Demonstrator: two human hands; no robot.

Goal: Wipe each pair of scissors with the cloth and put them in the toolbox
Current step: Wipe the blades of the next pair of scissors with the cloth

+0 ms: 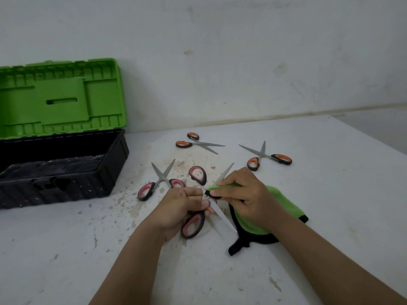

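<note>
Left hand (182,208) grips open pink-handled steel scissors (217,213) steady so right hand (244,194), pinching green cloth (253,219), wipes the blade.

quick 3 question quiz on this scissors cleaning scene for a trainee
1. True or false: the toolbox lid is shut.
2. How many scissors lie untouched on the table?
3. Which of the hands holds the green cloth: A left, B right?

Key:
1. False, it stands open.
2. Three: one pink-handled pair, two orange-handled pairs.
3. B; the left grips the open pink-handled scissors.
</note>
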